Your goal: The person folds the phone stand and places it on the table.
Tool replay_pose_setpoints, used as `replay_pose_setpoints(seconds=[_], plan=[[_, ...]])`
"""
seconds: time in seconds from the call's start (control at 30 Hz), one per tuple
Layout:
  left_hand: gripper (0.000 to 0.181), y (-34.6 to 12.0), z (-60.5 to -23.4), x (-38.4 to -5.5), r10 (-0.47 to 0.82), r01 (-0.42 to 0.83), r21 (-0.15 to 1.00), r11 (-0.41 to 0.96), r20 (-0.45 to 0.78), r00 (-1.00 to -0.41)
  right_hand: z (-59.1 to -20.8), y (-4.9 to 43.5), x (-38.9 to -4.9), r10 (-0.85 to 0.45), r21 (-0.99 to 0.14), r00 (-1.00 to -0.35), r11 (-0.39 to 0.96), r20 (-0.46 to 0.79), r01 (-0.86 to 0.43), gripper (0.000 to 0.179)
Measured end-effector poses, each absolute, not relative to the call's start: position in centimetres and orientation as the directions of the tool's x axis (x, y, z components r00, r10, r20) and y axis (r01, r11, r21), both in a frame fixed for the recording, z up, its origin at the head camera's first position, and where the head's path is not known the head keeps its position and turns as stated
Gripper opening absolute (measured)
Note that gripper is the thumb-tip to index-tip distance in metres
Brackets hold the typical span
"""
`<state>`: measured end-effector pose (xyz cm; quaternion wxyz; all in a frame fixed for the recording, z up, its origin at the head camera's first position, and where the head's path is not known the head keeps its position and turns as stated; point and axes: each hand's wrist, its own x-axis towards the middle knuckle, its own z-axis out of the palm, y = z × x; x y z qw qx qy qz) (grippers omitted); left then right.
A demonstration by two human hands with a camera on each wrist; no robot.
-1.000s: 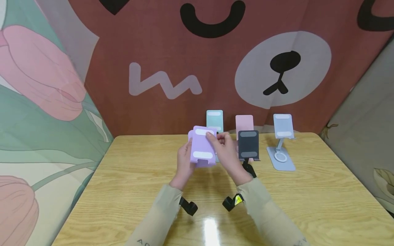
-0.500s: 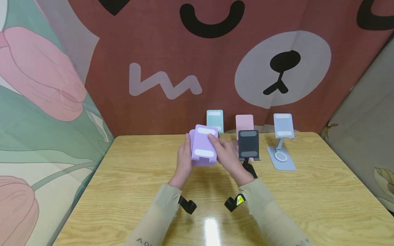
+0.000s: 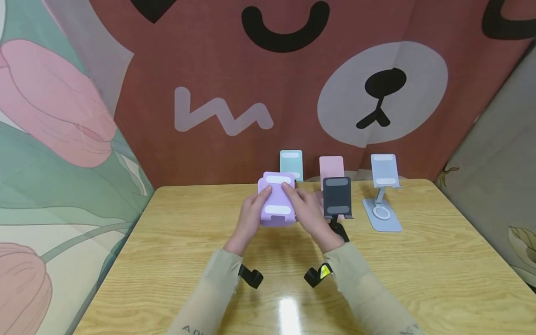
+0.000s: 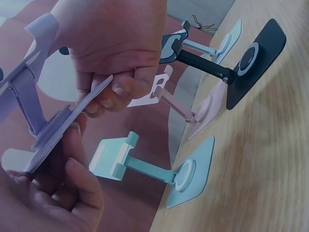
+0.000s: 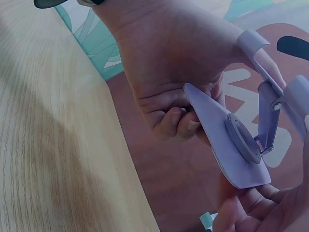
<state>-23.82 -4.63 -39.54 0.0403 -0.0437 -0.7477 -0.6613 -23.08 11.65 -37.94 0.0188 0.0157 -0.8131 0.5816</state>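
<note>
A purple foldable phone stand [image 3: 277,195] is held up over the table between both hands. Its cradle plate, with two white pads, faces the head camera. In the right wrist view the base [image 5: 219,130] of the stand, with its round pivot disc, stands apart from the cradle, joined by a bent hinge arm [image 5: 268,121]. My left hand [image 3: 247,218] grips the left side, thumb on the plate front. My right hand [image 3: 310,214] grips the right side, its thumb also on the front. Curled fingers of the left hand [image 4: 67,188] show under the base.
Four is avoided here: several similar stands are upright behind: teal [image 3: 291,163], pink [image 3: 331,166], black [image 3: 337,197] and light blue [image 3: 385,172]. The black one is close to my right hand. A wooden table [image 3: 176,260] meets a printed cloth backdrop [image 3: 222,153].
My left thumb has come from the stand's side onto the plate front, after the left fingers briefly straightened along the edge. The purple plate has shifted slightly down and left.
</note>
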Motion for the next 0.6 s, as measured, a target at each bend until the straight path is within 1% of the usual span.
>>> replay_pose_setpoints(seconds=[0.27, 0.6], plan=[[0.058, -4.75, -39.78, -23.89, 0.015, 0.135, 0.983, 0.126, 0.134, -0.991, -38.25, 11.47, -22.96, -0.026, -0.955, -1.0, 0.296, 0.008, -0.015, 0.087], [0.057, -4.61, -40.26, -23.8, -0.011, 0.145, 0.978, 0.151, 0.148, -0.989, -38.53, 11.34, -22.92, -0.027, -0.947, -1.0, 0.321, 0.013, -0.021, 0.084]])
